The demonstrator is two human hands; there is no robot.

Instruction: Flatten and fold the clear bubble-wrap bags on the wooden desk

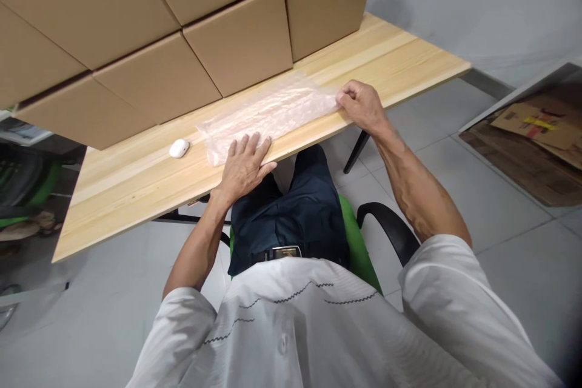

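A clear, pinkish sheet of bubble wrap (277, 110) lies along the front part of the wooden table (400, 54). My left hand (246, 162) rests flat on its near left end, fingers stretched out and thumb spread over the table's edge. At the other end, my right hand (361, 104) pinches the right corner of the wrap between thumb and fingers. A small white earbud case (179, 148) sits on the wood to the left of the wrap, apart from both hands.
Stacked brown cardboard boxes (240, 42) stand along the back of the table, close behind the wrap. I sit on a green chair (359, 248) with a black armrest (386, 224). On the floor at right is a container (536, 133) with flattened cardboard.
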